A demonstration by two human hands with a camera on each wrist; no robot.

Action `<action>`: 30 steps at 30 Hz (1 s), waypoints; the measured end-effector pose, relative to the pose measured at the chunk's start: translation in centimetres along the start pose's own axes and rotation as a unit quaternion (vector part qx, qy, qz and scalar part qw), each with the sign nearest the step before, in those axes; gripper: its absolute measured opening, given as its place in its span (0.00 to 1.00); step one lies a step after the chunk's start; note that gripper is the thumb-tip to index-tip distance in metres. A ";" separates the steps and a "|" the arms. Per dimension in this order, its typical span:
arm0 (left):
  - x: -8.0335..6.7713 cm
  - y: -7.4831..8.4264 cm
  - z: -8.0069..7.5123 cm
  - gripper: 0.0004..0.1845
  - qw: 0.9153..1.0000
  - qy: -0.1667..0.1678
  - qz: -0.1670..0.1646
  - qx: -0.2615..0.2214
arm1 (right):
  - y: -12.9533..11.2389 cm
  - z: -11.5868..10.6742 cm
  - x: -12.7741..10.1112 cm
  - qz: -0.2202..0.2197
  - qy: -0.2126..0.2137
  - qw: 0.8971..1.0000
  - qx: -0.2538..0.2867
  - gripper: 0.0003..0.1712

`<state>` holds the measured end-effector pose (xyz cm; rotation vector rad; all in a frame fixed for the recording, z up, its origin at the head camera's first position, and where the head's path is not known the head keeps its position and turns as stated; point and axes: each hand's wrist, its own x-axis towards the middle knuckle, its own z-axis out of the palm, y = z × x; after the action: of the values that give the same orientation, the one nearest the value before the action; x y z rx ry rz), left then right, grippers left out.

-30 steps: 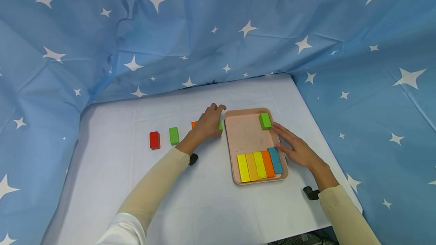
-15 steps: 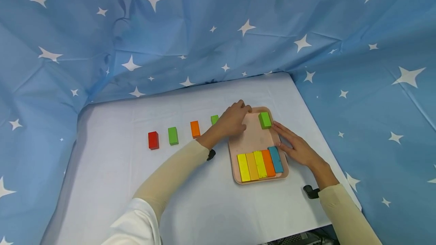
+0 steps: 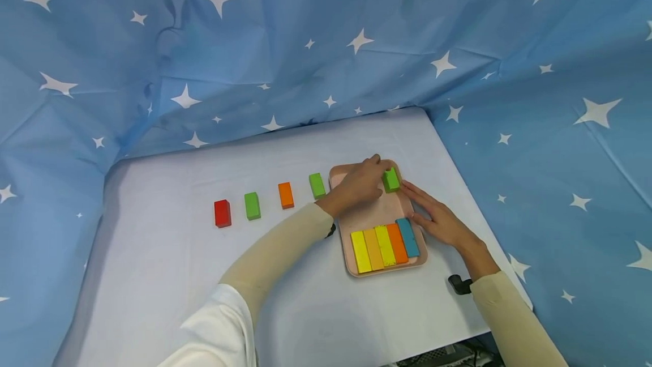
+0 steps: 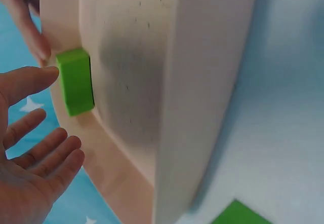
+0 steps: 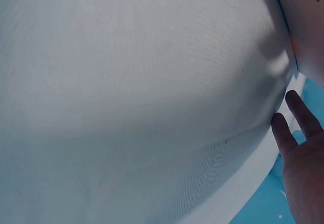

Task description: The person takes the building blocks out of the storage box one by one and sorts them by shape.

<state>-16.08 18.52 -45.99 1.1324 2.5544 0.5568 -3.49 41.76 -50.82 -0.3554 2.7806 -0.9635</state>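
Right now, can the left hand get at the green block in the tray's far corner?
Probably yes. The left hand is open over the pink tray with its fingers right beside the green block, and nothing lies between them. The right hand rests flat along the tray's right rim, out of the way.

A staged recording booth, this: a blue cloth backdrop printed with white stars (image 3: 326, 44) drapes around a small white-covered table (image 3: 305, 310) on three sides, with coloured wooden blocks (image 3: 253, 206) lined up near its far edge.
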 end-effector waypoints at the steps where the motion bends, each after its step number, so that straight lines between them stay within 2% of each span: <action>1: 0.1 0.2 0.3 0.27 1.000 -0.003 0.000 -0.003 | 0.0 0.0 0.0 -0.001 -0.001 1.000 0.000 0.39; 6: 0.5 0.9 1.5 0.24 1.000 -0.002 -0.005 -0.017 | -0.1 0.0 -0.1 0.002 -0.001 1.000 0.004 0.39; 10: 0.9 1.4 2.1 0.24 1.000 0.004 -0.014 0.001 | -0.2 0.0 -0.1 0.003 -0.004 1.000 0.006 0.39; 18: 1.9 2.0 2.7 0.20 0.999 0.012 -0.019 0.037 | -0.2 0.0 0.0 0.006 -0.004 1.000 0.000 0.40; 23: 2.1 2.1 2.9 0.19 0.999 0.019 -0.021 0.024 | -0.1 0.0 0.0 0.001 -0.002 1.000 -0.003 0.40; 30: 2.0 2.5 3.0 0.20 0.999 0.002 -0.027 0.017 | 0.0 0.0 -0.1 -0.001 -0.002 1.000 0.002 0.40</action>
<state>-14.55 22.30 -47.72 1.0715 2.5995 0.5044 -3.42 41.76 -50.81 -0.3586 2.7749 -0.9664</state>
